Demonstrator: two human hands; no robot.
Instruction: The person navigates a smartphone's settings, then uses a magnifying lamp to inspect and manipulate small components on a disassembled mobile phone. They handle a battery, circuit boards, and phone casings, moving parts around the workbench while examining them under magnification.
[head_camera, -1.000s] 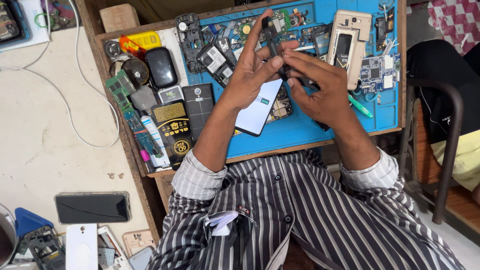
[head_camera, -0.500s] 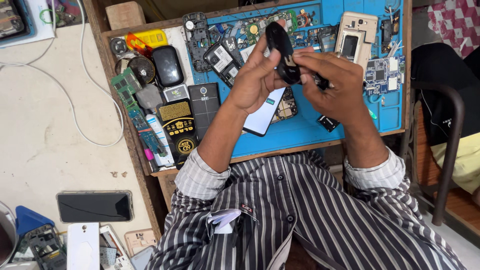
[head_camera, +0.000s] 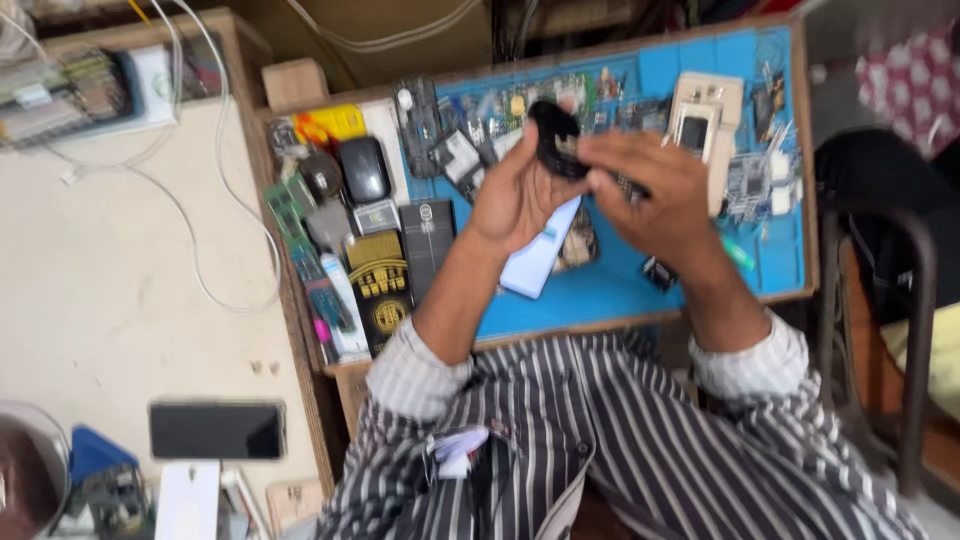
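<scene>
Black handset part (head_camera: 556, 140), small, dark and blurred, sits raised over the blue work mat (head_camera: 620, 290), pinched between both hands. Left hand (head_camera: 518, 190) has its fingers closed on the lower edge; right hand (head_camera: 650, 190) curls its fingers around the side. Nearer lies a dark phone (head_camera: 216, 430) on the pale bench. Farther along, the wooden tray (head_camera: 300, 330) holds circuit boards, a black mouse (head_camera: 363, 168) and a beige phone shell (head_camera: 703, 120) by the far rim.
</scene>
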